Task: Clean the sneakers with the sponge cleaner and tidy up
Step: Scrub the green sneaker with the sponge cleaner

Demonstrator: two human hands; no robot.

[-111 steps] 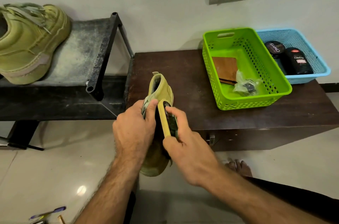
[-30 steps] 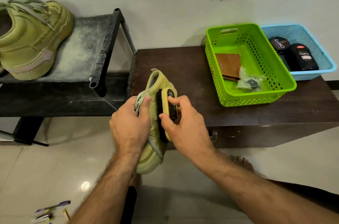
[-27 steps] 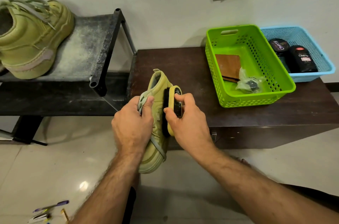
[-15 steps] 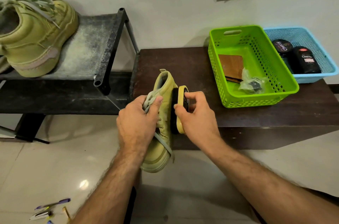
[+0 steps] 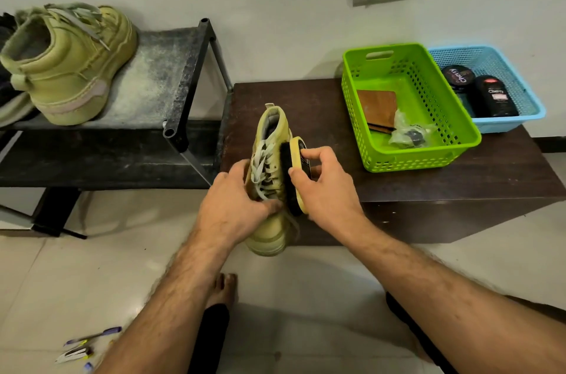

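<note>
Right hand [image 5: 324, 189] grip pinches sponge cleaner [image 5: 295, 174], dark sponge face against the sneaker's [image 5: 269, 159] right side. Left hand [image 5: 235, 205] grip clamps laces, steadying the shoe over table [image 5: 428, 186] near edge. 2nd sneaker [image 5: 67, 64] waits far left on rack [image 5: 171, 73].

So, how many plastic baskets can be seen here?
2. The green basket stands on the dark table, right of the sneaker. The blue basket stands just behind it at the far right, beside the wall. None seems hidden.
</note>
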